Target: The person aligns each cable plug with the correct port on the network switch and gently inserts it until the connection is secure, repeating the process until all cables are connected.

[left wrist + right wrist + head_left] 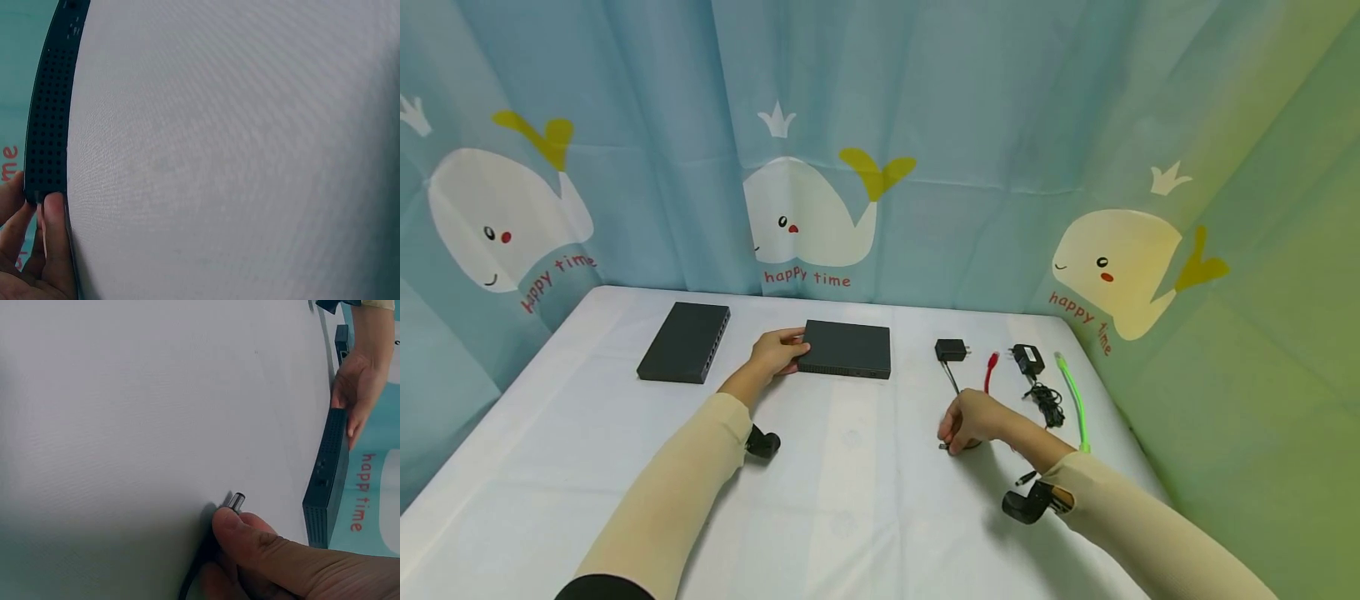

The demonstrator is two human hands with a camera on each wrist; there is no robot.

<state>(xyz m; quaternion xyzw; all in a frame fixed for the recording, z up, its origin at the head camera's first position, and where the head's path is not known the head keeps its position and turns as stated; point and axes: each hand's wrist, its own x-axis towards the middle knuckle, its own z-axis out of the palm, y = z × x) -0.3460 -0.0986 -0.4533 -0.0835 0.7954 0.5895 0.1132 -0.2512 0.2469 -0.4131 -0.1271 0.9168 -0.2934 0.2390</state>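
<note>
My left hand (772, 352) grips the left end of a flat black network switch (844, 348), thumb on its top and fingers at its end. The switch's vent holes and small sockets show on its long side in the right wrist view. To the right, my right hand (973, 418) pinches a black DC power plug (236, 501) between thumb and fingers, low over the white table. The plug's metal barrel sticks out past the fingertips, pointing toward the switch. Behind this hand lies a black power adapter (951, 350) with its cord leading down to the hand.
A second black switch (685, 342) with a row of ports lies at left. Right of the adapter are a red network cable (988, 371), another adapter (1028, 358) with a bundled cord (1047, 406), and a green network cable (1075, 400). A whale-print curtain (985, 150) hangs behind the table.
</note>
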